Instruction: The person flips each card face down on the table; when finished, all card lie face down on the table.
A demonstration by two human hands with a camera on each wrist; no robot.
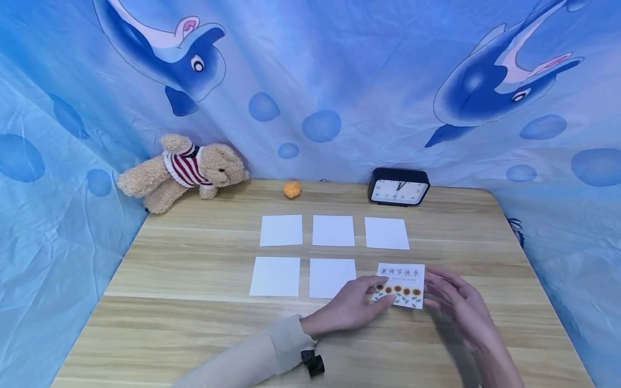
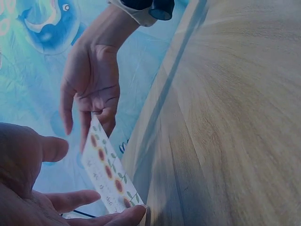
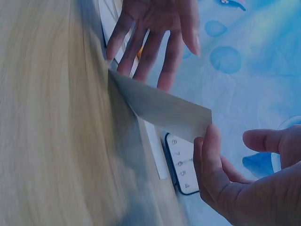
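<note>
A small white card (image 1: 401,274) with Chinese characters and a row of sunflowers stands tilted up off the table between the hands. My left hand (image 1: 350,305) touches its left edge with extended fingers; in the left wrist view that thumb stands apart from the card. At the opposite edge, fingertips of my right hand (image 1: 458,302) touch the card, and the right wrist view shows this thumb held away too. The card's plain back (image 3: 164,110) faces the right wrist camera. Left of the card lies a blank white square (image 1: 332,277), close to the left hand.
More blank white squares (image 1: 281,230) lie in two rows on the wooden table (image 1: 194,323). Along the back are a teddy bear (image 1: 189,172) in a striped shirt, a small orange ball-like object (image 1: 292,189) and a black clock (image 1: 399,187). A blue dolphin curtain (image 1: 310,81) hangs behind.
</note>
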